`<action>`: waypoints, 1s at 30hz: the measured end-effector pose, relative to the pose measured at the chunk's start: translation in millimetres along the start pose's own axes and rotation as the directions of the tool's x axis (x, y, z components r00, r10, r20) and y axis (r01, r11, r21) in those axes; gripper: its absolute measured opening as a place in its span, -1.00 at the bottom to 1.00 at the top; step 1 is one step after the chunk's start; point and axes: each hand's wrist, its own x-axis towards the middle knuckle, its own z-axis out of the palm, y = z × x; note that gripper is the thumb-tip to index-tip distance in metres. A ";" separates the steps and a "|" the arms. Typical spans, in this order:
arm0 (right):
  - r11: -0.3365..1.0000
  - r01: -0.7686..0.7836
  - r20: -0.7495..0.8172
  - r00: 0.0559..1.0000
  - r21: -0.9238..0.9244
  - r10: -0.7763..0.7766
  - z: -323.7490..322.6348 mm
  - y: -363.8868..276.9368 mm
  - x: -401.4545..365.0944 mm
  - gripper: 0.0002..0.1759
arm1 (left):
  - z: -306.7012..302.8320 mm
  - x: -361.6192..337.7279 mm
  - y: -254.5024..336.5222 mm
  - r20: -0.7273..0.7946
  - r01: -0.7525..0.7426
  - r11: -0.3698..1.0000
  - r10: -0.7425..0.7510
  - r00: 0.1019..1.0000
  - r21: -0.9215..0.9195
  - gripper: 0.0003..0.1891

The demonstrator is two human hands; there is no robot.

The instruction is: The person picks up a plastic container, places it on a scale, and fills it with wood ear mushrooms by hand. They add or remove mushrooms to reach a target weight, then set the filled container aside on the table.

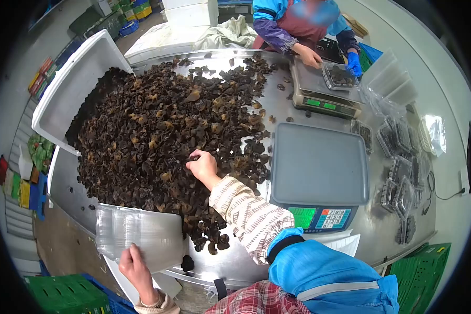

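Stainless-steel surface (246, 269) in a pale-walled room, colored crates on the floor around it. White foam box (68, 91) tipped on its side at the left end, opening toward a big heap of dark brown-black wood ear fungus (157, 131). Heap covers most of the left half, thinning to loose pieces on the right.

Right hand (204, 166): reaching into the heap's right-hand part, fingers and thumb drawn in close, tips touching the fungus. Pieces lie under it and on all sides. Can't tell if it has pinched one.

Left hand (136, 269): at the near edge, fingers bunched against the stack of clear plastic trays (141, 235). Can't tell how firm the grip is. Stack is tilted, just in front of the heap; fungus lies beyond it and along its right side.

Near scale (319, 165): grey-blue platform, lit green display, right of the right hand and apart from it. Far scale (324, 102) sits behind; a co-worker (304, 34) there has one bare hand and one blue-gloved hand at a filled clear tray (340, 77) on it. More filled clamshells (400, 172) piled at far right, by the wall.
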 end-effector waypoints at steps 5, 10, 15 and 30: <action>0.714 -0.342 0.330 0.930 0.612 0.162 -37.7 -41.3 -38.5 -0.74 | -25.6 11.7 34.9 -0.328 -0.044 0.965 -0.045 0.944 -0.259 -0.67; 0.612 -0.279 0.339 0.941 0.740 0.020 -156.7 -72.2 -66.8 -0.72 | 26.2 6.7 80.2 -0.331 -0.226 0.904 0.102 0.938 -0.363 -0.84; 0.788 0.118 0.069 0.978 0.605 -0.199 -296.0 -80.4 -90.7 -0.71 | 143.3 -33.2 142.9 -0.054 -0.770 0.632 0.768 0.638 -0.089 -0.92; 0.500 0.536 0.368 0.840 -0.680 -0.399 -349.6 27.3 -118.9 -0.32 | 227.0 -46.7 116.7 0.155 -0.858 0.501 0.862 0.483 -0.112 -0.72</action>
